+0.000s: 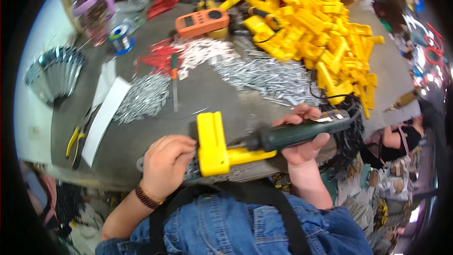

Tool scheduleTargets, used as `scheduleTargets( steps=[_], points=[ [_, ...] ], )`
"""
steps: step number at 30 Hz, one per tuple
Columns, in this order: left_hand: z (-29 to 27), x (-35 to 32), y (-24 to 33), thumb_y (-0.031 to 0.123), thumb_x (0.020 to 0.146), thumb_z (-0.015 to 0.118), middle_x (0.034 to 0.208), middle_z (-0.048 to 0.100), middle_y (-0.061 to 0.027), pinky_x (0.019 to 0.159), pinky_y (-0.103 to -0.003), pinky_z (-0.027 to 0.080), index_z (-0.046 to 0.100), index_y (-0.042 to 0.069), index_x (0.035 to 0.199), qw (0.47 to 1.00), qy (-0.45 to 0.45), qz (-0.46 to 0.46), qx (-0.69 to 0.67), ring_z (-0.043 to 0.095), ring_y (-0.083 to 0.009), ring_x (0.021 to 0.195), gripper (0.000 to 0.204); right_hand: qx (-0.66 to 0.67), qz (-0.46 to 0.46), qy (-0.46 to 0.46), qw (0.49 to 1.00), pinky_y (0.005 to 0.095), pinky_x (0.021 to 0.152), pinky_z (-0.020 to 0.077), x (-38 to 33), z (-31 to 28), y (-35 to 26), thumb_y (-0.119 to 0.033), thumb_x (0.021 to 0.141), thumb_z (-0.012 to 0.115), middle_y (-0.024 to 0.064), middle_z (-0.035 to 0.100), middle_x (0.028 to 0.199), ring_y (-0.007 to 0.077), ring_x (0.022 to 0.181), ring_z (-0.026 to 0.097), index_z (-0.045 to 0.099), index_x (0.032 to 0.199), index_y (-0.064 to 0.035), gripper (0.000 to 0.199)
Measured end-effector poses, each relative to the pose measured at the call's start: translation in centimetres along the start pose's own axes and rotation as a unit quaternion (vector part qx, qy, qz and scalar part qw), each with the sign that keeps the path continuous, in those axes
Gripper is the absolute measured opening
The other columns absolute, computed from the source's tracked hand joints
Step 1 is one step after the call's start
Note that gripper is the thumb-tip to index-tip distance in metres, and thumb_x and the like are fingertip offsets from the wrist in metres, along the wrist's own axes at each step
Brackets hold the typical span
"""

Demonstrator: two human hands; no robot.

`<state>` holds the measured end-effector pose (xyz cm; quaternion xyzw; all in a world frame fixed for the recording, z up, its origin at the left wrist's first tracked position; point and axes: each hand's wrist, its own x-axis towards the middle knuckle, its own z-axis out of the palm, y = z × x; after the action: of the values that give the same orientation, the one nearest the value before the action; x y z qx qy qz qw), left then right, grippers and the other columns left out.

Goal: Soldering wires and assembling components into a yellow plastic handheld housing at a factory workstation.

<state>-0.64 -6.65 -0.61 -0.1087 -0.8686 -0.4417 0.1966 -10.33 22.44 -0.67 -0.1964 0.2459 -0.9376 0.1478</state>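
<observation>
My left hand [165, 163] is closed at the left side of a yellow plastic housing [213, 146] with a bar sticking out to the right. The fingertips press against its edge, partly hiding the contact. A bit of grey metal [192, 169] shows beneath these fingers. In my right hand [306, 148] lies a dark green power screwdriver [302, 134], held level with fingers above and thumb below. Its tip points left and meets or nearly meets the housing's right side, just above the bar.
Yellow plastic parts [316, 28] are heaped at the far right. Screws [264, 78], small metal pieces [144, 97], white pieces [203, 52] and red pieces [158, 56] lie in piles. An orange meter [203, 22] stands behind them. Pliers [75, 144] and a white strip [106, 120] are left.
</observation>
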Motion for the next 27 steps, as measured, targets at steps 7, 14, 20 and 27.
scheduleTargets(
  steps=[7, 14, 20, 27],
  points=[
    [-2.3, -1.8, 0.9, 0.01, 0.066, 0.068, 0.094, 0.067, -0.0086, 0.074, -0.037, 0.048, 0.065, 0.006, 0.083, 0.99, -0.083, -0.009, 0.112, 0.065, -0.0245, 0.087, 0.018, -0.19, -0.023, -0.022, 0.981, 0.0341, 0.071, 0.0474, 3.2, 0.1, -13.4, -0.057, 0.083, 0.069, 0.0042, 0.06, 0.118, 0.0125, 0.074, 0.058, 0.053, 0.125, -0.0128, 0.063],
    [-8.7, -0.8, -2.7, 0.017, 0.073, 0.076, 0.105, 0.065, -0.0087, 0.08, -0.042, 0.047, 0.065, 0.006, 0.096, 0.957, 0.12, 0.032, 0.261, 0.061, -0.0303, 0.094, 0.027, -0.84, 0.026, 0.202, 0.503, 0.033, 0.079, 0.0504, 6.2, -11.8, -26.6, -0.029, 0.094, 0.066, 0.0118, 0.063, 0.111, 0.0195, 0.089, 0.063, 0.051, 0.131, -0.0008, 0.049],
    [-14.5, -2.0, -6.1, 0.019, 0.076, 0.075, 0.104, 0.062, -0.0083, 0.088, -0.04, 0.04, 0.064, 0.007, 0.09, 0.903, 0.068, -0.158, 0.393, 0.056, -0.0296, 0.1, 0.021, -0.899, -0.161, 0.162, 0.373, 0.0396, 0.099, 0.0422, 5.2, -15.5, -22.9, -0.024, 0.09, 0.069, 0.0197, 0.056, 0.127, 0.0308, 0.116, 0.056, 0.049, 0.134, 0.002, 0.055],
    [-15.1, -0.9, -1.9, 0.004, 0.093, 0.06, 0.086, 0.061, 0.0035, 0.063, -0.02, 0.044, 0.059, 0.001, 0.096, 0.939, 0.025, -0.306, -0.154, 0.056, -0.0011, 0.074, 0.005, -0.906, -0.275, 0.082, 0.311, 0.0415, 0.105, 0.0371, 4.5, -5.4, -16.0, -0.015, 0.086, 0.069, 0.0176, 0.056, 0.128, 0.0339, 0.119, 0.052, 0.055, 0.127, 0.0006, 0.046]
  ],
)
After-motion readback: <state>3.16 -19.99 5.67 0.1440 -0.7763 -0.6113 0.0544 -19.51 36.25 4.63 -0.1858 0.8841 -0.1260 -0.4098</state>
